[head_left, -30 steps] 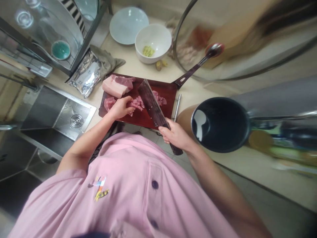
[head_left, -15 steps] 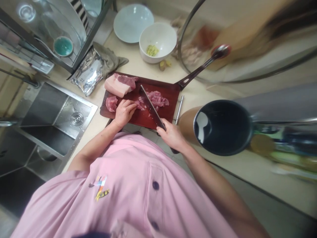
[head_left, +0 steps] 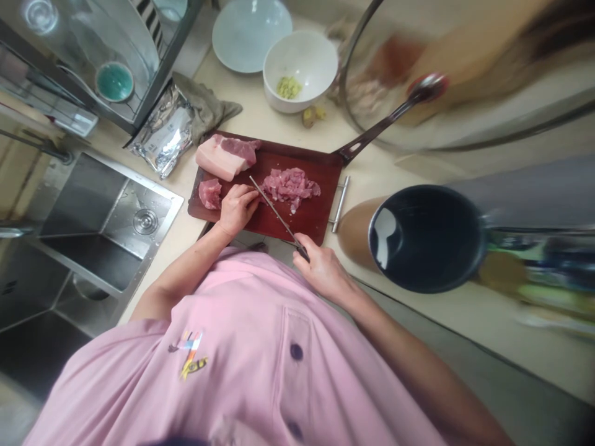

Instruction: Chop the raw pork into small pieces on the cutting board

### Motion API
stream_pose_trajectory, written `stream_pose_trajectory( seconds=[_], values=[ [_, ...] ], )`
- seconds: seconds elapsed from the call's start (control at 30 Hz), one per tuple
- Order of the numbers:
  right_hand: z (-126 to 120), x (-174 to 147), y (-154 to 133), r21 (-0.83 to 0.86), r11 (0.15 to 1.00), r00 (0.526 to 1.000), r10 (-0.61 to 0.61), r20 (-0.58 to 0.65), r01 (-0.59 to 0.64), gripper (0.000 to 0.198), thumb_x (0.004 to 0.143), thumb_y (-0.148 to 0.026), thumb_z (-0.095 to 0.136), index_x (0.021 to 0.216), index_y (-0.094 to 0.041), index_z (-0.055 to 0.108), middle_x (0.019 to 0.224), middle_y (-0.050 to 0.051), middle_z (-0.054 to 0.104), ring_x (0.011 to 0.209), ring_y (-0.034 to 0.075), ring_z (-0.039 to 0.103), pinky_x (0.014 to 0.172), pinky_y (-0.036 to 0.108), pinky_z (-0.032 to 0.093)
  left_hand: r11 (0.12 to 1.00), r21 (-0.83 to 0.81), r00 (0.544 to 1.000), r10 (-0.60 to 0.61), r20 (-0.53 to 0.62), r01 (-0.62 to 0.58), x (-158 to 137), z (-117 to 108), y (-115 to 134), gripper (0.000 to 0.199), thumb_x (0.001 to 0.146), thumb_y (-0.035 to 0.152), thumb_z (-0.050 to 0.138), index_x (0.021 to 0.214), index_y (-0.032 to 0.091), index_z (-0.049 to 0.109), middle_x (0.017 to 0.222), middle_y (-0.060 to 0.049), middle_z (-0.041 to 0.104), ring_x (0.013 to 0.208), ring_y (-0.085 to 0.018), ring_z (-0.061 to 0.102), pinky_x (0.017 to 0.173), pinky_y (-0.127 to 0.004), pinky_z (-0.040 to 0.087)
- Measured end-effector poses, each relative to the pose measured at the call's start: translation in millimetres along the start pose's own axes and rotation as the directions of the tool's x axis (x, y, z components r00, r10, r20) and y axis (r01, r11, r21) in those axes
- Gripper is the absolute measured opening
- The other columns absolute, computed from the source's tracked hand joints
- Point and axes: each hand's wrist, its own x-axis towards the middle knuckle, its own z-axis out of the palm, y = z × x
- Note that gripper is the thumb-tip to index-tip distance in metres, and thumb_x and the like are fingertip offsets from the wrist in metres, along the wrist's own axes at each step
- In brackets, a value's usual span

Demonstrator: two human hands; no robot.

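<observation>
On the dark red cutting board (head_left: 309, 222), my left hand (head_left: 238, 207) is closed with its fingers curled down over a small piece of meat, mostly hidden under the fingertips. My right hand (head_left: 324, 265) grips a kitchen knife (head_left: 277, 214) by its handle. The blade is seen nearly edge-on, and it lies slanted just right of my left fingertips. Beyond the blade is a pile of chopped meat (head_left: 290, 186). A chunk of meat (head_left: 210, 194) sits left of my left hand, and a larger slab with pale fat (head_left: 225, 158) rests at the board's far left corner.
A spoon-like utensil (head_left: 381, 124) crosses the board's far right corner. Behind stand a white bowl (head_left: 320, 59) with chopped pale-green bits and a pale blue plate (head_left: 248, 37). A dark pot (head_left: 427, 238) is at right, a steel sink (head_left: 83, 192) at left, and a silver packet (head_left: 165, 133) behind.
The knife has shifted left and turned from blade-face view to edge-on, nearer my left fingers. The chopped pile now shows apart from the blade. My left hand has barely moved.
</observation>
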Motion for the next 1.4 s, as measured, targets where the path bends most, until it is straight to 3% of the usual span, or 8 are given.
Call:
stream_pose_trajectory(
  seconds=[0.27,0.47,1.0,1.1,1.23,1.4],
  values=[
    [-3.8,8.6,-4.4,0.039,0.999,0.998,-0.001,0.058,-0.001,0.045,0.087,-0.027,0.043,0.13,-0.014,0.052,0.081,0.008,0.071,0.073,0.022,0.066,0.067,0.027,0.045,1.0,-0.006,1.0,-0.009,0.001,0.009,1.6,1.0,-0.5,0.011,0.087,0.024,0.058,0.089,0.017,0.067,0.091,-0.005,0.064,0.089,-0.018,0.057,0.081,-0.032,0.049],
    [5.7,28.2,-12.3,0.046,0.999,1.0,-0.026,-0.008,0.026,0.042,0.085,-0.025,0.044,0.125,-0.017,0.054,0.084,0.008,0.072,0.079,0.023,0.066,0.068,0.026,0.043,1.0,0.001,1.0,0.007,0.005,-0.007,-0.3,2.2,-3.1,0.007,0.085,0.021,0.059,0.087,0.017,0.065,0.089,-0.005,0.062,0.089,-0.018,0.056,0.08,-0.032,0.049],
    [-3.5,17.5,1.2,0.095,0.995,0.999,-0.017,0.048,0.012,0.038,0.086,-0.027,0.043,0.121,-0.018,0.057,0.078,0.005,0.069,0.071,0.02,0.064,0.066,0.026,0.043,0.997,-0.021,0.997,-0.07,0.031,0.071,0.3,3.6,-1.5,0.011,0.087,0.026,0.057,0.087,0.018,0.064,0.089,-0.006,0.061,0.09,-0.019,0.055,0.084,-0.034,0.047],
    [-5.5,20.8,2.8,0.156,0.987,0.999,-0.033,-0.005,0.033,0.036,0.086,-0.028,0.044,0.117,-0.02,0.058,0.08,0.004,0.069,0.071,0.019,0.063,0.067,0.026,0.044,0.995,-0.057,0.996,-0.077,0.036,0.079,-0.5,-3.3,1.1,0.014,0.089,0.03,0.057,0.09,0.017,0.064,0.094,-0.006,0.064,0.092,-0.019,0.056,0.086,-0.034,0.048],
    [-7.1,12.7,2.2,0.103,0.995,0.996,0.006,-0.09,0.003,0.043,0.085,-0.029,0.044,0.124,-0.017,0.056,0.077,0.006,0.069,0.069,0.021,0.063,0.065,0.028,0.044,0.992,-0.094,0.996,-0.091,-0.023,0.089,-8.8,-16.3,5.1,0.023,0.09,0.032,0.055,0.106,0.017,0.061,0.111,-0.009,0.062,0.102,-0.018,0.057,0.091,-0.034,0.048],
    [-5.5,-0.2,-0.8,0.059,0.997,0.998,-0.054,-0.016,0.055,0.045,0.086,-0.028,0.044,0.127,-0.015,0.055,0.075,0.006,0.069,0.067,0.02,0.064,0.065,0.027,0.044,0.997,-0.048,0.997,-0.067,-0.047,0.065,-15.7,-15.6,3.3,0.014,0.09,0.028,0.054,0.095,0.019,0.064,0.101,-0.007,0.065,0.096,-0.018,0.057,0.089,-0.036,0.047]
  ],
)
